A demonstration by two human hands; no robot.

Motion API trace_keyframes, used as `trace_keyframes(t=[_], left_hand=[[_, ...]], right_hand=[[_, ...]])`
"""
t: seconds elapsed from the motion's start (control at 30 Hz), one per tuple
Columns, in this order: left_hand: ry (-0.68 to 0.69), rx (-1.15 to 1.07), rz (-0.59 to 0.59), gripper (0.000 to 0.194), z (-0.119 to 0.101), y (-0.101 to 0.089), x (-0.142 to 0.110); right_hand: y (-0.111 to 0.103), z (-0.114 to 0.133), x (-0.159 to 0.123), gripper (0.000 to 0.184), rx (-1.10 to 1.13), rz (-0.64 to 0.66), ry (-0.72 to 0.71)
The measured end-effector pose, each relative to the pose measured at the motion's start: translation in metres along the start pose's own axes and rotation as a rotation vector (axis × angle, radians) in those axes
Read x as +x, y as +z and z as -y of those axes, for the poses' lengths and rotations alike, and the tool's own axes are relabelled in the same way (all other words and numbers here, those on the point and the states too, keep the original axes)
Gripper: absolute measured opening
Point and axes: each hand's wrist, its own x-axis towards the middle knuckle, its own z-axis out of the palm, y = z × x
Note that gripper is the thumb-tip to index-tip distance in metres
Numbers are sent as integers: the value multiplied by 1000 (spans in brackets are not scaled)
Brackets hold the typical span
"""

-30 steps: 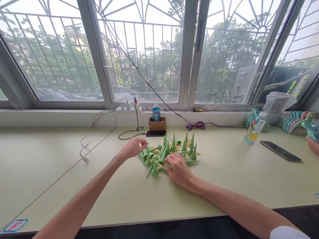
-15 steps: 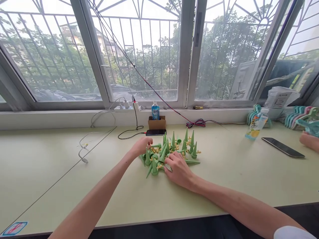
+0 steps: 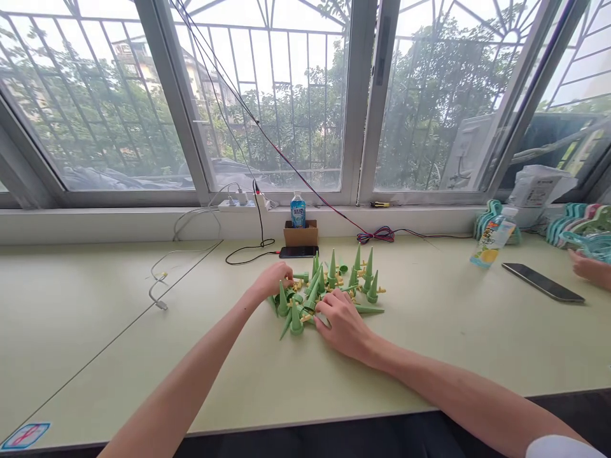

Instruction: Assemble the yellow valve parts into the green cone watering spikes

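Observation:
A heap of green cone-shaped plastic spikes (image 3: 329, 286) with small yellow fittings lies on the pale green table (image 3: 238, 356), some upright, some on their sides. My left hand (image 3: 272, 280) is at the heap's left edge, its fingers curled round a lying green spike (image 3: 301, 277). My right hand (image 3: 341, 324) rests on the heap's near side, fingers bent and pressed on pieces there; what they grip is hidden.
Behind the heap are a black phone (image 3: 298, 252), a cardboard box (image 3: 300, 234) and a blue bottle (image 3: 298, 212). Cables (image 3: 162, 280) lie at the left. At the right stand a drink bottle (image 3: 491, 242), another phone (image 3: 543, 282) and another person's hand (image 3: 589, 267).
My left hand moved slightly right into the heap and closed on a lying spike. My right hand shifted a little up and left. The view tilted slightly.

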Motion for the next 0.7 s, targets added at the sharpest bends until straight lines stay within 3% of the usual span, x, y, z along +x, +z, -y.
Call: trace_keyframes(t=[0.23, 0.4, 0.57, 0.7], left_hand=[[-69, 18, 71, 7, -5, -1, 6], [-65, -13, 47, 8, -8, -1, 3], [-26, -71, -51, 8, -7, -9, -4], [-25, -115, -212, 14, -9, -31, -15]], right_hand=[[3, -1, 0, 6, -7, -12, -10], [4, -2, -1, 7, -5, -15, -18], [3, -1, -1, 7, -6, -10, -8], [4, -1, -1, 6, 13, -31, 4]])
